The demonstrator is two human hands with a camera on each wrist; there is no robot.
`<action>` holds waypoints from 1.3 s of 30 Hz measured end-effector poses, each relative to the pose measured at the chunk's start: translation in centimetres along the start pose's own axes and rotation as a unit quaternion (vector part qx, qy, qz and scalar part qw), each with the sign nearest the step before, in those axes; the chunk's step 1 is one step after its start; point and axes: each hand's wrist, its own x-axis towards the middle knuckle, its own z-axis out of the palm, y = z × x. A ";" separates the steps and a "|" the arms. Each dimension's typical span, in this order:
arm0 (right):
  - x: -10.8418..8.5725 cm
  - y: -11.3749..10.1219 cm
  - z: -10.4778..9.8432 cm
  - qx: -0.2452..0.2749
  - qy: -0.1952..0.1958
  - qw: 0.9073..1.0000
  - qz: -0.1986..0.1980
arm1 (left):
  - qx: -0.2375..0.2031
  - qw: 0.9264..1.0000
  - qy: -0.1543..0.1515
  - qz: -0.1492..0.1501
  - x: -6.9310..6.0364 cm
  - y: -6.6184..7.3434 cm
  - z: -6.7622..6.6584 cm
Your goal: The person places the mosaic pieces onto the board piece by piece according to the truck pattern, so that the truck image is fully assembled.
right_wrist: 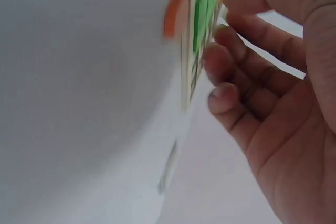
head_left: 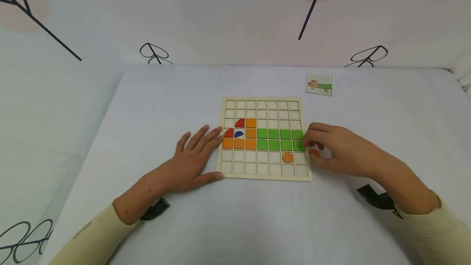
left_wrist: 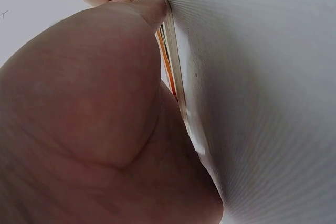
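Note:
A wooden grid board (head_left: 265,178) lies flat on the table. In it sit green square tiles (head_left: 274,134), orange squares (head_left: 251,133), red quarter-round pieces (head_left: 240,123), a blue half-round piece (head_left: 238,134) and an orange disc (head_left: 288,158). My left hand (head_left: 189,167) rests with fingers spread, fingertips and thumb against the board's left edge. Over the right edge, my right hand (head_left: 338,150) has its fingers loosely bent beside the end green tile (head_left: 299,145); no held piece shows. A second orange disc (right_wrist: 174,17) is beside the board's right edge, partly hidden by that hand in the head view.
Beyond the board, to the right, lies a small printed card (head_left: 319,85) with a coloured grid picture. The white table (head_left: 165,93) meets a patterned backdrop (head_left: 239,19) at the back. Dark bands (head_left: 156,209) show beneath both wrists.

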 end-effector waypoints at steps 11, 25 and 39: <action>-0.5 0.6 -0.1 -0.015 -0.036 0.999 0.036 | -0.002 1.000 -0.004 -0.001 -0.1 0.0 -0.2; 0.2 -0.7 -0.2 -0.053 -0.022 0.998 0.011 | -0.004 1.000 -0.004 -0.003 0.0 0.0 0.1; 6.8 -5.4 0.7 -0.009 -0.078 0.997 -0.025 | -0.007 1.000 -0.006 0.000 0.1 0.0 -0.2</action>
